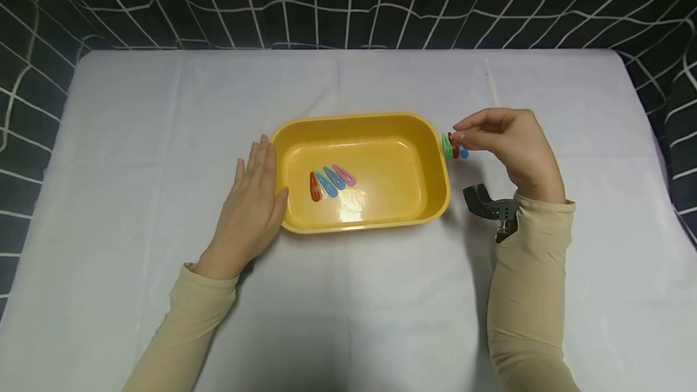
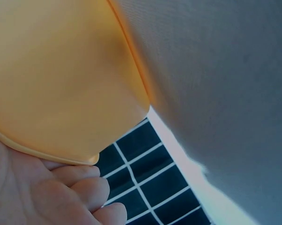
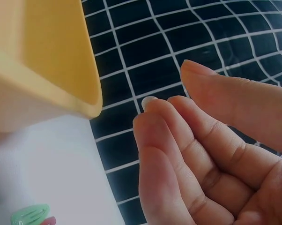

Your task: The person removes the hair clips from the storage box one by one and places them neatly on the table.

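Observation:
A yellow plastic tray [image 1: 359, 228] stands in the middle of the table. Against its left end lies my left hand [image 1: 253, 204], fingers straight along the outside and thumb at the rim; the left wrist view shows the fingers [image 2: 80, 185] beside the tray wall. Several snap hair clips, including a red clip [image 1: 315, 187] and a pink clip [image 1: 345, 175], lie inside the tray. Just beyond its right end are a green clip [image 1: 447, 146] and, partly hidden by fingertips, red and blue clips. Over these hovers my right hand [image 1: 503, 138], thumb and fingers apart with nothing between them [image 3: 211, 154].
A white cloth [image 1: 136, 210] covers the table. Dark netting with white cords [image 1: 348, 11] surrounds its back and sides. A black wrist strap mount [image 1: 490, 204] sticks out from the right sleeve, near the tray's right end.

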`<state>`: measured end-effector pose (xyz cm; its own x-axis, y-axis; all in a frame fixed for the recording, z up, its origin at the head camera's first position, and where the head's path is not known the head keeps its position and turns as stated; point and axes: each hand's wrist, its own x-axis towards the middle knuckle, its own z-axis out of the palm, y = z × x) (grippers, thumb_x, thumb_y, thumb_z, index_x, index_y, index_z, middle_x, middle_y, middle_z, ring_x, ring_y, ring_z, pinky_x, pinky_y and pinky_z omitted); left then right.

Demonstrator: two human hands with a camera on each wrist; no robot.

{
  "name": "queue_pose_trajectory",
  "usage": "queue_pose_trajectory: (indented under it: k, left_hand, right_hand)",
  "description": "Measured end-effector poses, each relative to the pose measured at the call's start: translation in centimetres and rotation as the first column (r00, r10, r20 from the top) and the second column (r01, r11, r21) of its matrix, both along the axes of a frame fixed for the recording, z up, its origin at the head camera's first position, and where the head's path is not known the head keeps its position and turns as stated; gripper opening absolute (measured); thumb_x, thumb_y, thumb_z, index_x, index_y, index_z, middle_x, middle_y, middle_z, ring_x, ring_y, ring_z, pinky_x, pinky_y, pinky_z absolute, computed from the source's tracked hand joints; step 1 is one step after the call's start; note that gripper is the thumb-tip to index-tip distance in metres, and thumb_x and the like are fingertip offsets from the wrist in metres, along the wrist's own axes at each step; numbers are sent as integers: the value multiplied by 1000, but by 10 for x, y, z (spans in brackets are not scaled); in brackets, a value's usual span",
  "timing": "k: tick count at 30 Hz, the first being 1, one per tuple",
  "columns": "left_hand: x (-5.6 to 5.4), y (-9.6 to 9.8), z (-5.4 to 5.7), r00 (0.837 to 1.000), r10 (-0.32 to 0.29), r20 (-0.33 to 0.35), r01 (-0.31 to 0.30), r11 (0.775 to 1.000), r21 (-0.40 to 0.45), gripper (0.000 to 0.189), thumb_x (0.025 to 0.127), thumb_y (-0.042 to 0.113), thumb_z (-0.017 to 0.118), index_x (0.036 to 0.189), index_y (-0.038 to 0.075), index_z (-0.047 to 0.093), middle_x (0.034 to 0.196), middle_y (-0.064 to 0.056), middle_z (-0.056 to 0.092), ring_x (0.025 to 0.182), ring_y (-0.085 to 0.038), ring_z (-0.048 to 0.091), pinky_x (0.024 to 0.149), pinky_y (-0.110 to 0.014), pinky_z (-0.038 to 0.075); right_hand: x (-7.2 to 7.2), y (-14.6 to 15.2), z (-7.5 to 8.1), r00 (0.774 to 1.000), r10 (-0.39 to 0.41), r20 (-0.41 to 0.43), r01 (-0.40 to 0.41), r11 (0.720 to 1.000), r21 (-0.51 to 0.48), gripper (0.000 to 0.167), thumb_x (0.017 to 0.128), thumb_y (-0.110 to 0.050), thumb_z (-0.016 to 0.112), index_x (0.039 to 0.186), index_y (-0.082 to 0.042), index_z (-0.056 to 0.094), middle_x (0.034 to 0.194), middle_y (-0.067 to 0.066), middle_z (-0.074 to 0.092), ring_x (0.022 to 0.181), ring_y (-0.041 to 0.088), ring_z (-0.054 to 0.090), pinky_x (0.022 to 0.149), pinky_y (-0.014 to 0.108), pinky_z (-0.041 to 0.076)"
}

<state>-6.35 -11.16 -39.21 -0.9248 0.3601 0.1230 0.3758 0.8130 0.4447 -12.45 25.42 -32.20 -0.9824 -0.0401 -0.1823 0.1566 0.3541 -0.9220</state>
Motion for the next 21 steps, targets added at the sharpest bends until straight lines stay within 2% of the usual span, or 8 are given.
queue_pose_trajectory:
  k: [4,12,21]
  left_hand:
    - [1,1,1,1000,-3,23,3,1000,0,63,97,18,40,145,-12,12,155,-21,4,143,-29,1,114,-47,4]
    - [0,1,1,1000,-8,10,8,1000,4,64,97,19,41,145,-12,12,155,-21,5,143,-29,1,114,-48,5]
    - [0,1,0,1000,-8,20,8,1000,3,64,98,21,40,146,-12,11,156,-20,3,143,-28,0,114,-47,4]
  right_hand:
    - [2,-1,2,1000,14,2,-14,999,30,18,81,-12,75,93,0,72,82,0,71,74,15,66,76,23,50]
    - [3,-5,4,999,45,-7,-45,999,29,20,81,-11,74,95,3,71,77,1,70,72,18,63,76,25,47]
    - [4,-15,3,996,85,-3,-85,996,37,20,82,-12,74,95,3,71,76,3,69,67,20,58,67,27,47]
